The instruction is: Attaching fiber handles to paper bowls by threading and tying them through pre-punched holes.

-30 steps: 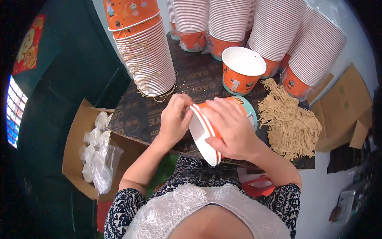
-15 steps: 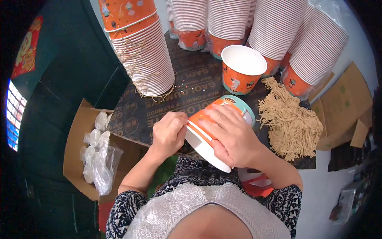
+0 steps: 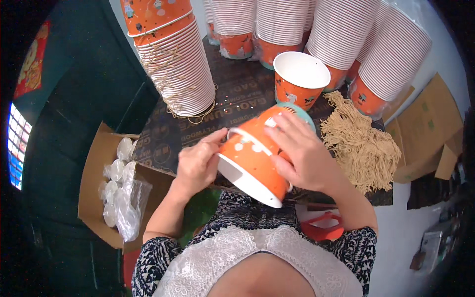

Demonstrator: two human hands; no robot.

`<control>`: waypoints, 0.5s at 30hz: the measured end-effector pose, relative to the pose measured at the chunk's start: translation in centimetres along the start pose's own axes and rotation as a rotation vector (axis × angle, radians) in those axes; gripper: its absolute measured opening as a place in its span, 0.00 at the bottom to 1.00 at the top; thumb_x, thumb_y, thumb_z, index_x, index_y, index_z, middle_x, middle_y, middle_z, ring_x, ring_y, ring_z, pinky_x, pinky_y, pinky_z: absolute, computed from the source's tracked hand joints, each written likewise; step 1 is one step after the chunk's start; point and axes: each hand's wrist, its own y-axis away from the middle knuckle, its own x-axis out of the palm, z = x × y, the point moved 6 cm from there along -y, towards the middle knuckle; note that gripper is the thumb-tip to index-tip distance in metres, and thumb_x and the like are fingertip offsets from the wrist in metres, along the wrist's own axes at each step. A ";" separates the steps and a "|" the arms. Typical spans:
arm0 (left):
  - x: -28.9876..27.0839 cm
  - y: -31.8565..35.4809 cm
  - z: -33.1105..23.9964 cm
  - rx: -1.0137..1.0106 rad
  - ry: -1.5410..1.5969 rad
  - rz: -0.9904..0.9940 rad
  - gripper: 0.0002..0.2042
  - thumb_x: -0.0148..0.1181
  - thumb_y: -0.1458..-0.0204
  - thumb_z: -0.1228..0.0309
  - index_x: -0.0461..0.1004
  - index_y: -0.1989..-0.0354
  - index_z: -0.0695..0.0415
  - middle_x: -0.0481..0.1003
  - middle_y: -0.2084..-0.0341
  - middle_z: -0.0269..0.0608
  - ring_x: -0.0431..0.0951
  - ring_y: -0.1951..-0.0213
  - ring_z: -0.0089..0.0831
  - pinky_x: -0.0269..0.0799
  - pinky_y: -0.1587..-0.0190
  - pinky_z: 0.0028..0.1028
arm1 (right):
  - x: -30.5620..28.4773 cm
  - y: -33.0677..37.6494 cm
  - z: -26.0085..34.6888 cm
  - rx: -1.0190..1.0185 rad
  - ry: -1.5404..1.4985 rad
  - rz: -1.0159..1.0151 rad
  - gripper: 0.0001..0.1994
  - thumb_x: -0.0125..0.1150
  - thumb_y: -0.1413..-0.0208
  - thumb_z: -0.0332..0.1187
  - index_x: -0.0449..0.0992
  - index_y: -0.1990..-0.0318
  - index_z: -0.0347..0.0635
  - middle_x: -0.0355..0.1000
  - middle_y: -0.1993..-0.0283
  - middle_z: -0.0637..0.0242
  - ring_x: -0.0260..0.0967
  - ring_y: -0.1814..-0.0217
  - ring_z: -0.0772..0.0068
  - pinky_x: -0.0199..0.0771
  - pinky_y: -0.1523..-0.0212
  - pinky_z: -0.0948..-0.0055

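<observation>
Two orange paper buckets lie tilted between my hands, one partly nested in the other. The front bucket [image 3: 255, 171] has its white open mouth toward my body. Around its base sits the rim of the rear bucket [image 3: 257, 121], whose teal bottom points away. My left hand [image 3: 197, 161] grips the left side of the front bucket, one finger reaching to the rear rim. Over the rear bucket's side spreads my right hand [image 3: 303, 156], its thumb near the rim. Just beyond, a single white-lined bucket [image 3: 299, 91] stands upright.
A tall bucket stack [image 3: 180, 69] draped with thin cords stands left on the dark table [image 3: 158, 133]. Plastic-wrapped stacks [image 3: 282, 22] line the back. Beige cord [image 3: 363, 146] is heaped at right. A carton [image 3: 91, 198] with clear plastic-wrapped pieces sits lower left; another carton [image 3: 420, 128] is right.
The front bucket has slid partway out of the rear one, widening the gap between their rims. My left hand has moved left; my right hand has shifted slightly up with the rear bucket.
</observation>
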 end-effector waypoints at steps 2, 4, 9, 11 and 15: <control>-1.5 0.1 0.6 -0.010 -0.005 -0.064 0.11 0.56 0.58 0.89 0.67 0.67 0.62 0.79 0.55 0.58 0.84 0.68 0.42 0.80 0.68 0.31 | -0.2 0.7 -0.7 0.044 0.058 -0.032 0.25 0.61 0.49 0.30 0.69 0.42 0.32 0.64 0.38 0.41 0.57 0.32 0.37 0.57 0.32 0.49; -3.6 0.6 1.7 -0.103 0.029 -0.116 0.09 0.56 0.55 0.87 0.67 0.68 0.62 0.80 0.55 0.56 0.83 0.71 0.34 0.78 0.69 0.25 | -0.6 1.2 -1.6 0.095 0.128 -0.099 0.25 0.61 0.51 0.32 0.70 0.44 0.30 0.65 0.40 0.40 0.60 0.34 0.36 0.59 0.34 0.48; -7.9 -0.7 4.4 -0.526 0.194 -0.381 0.03 0.55 0.43 0.81 0.67 0.65 0.63 0.69 0.73 0.30 0.67 0.71 0.14 0.65 0.69 0.17 | -1.3 2.2 -1.7 0.192 0.275 -0.161 0.29 0.63 0.55 0.32 0.68 0.43 0.28 0.66 0.42 0.40 0.63 0.38 0.37 0.64 0.38 0.48; -7.5 -2.6 5.2 -0.500 0.234 -0.434 0.04 0.52 0.45 0.82 0.67 0.62 0.64 0.68 0.69 0.31 0.68 0.66 0.17 0.66 0.62 0.20 | -1.1 2.4 -1.5 0.199 0.335 -0.185 0.29 0.63 0.55 0.31 0.68 0.43 0.28 0.66 0.43 0.42 0.65 0.40 0.38 0.66 0.40 0.50; -5.0 -9.0 4.1 -0.390 0.121 -0.438 0.23 0.44 0.51 0.83 0.62 0.43 0.72 0.70 0.51 0.50 0.71 0.47 0.34 0.64 0.41 0.30 | -1.4 3.3 -2.1 0.369 0.440 -0.159 0.29 0.62 0.56 0.30 0.68 0.44 0.29 0.67 0.46 0.47 0.67 0.43 0.44 0.71 0.47 0.56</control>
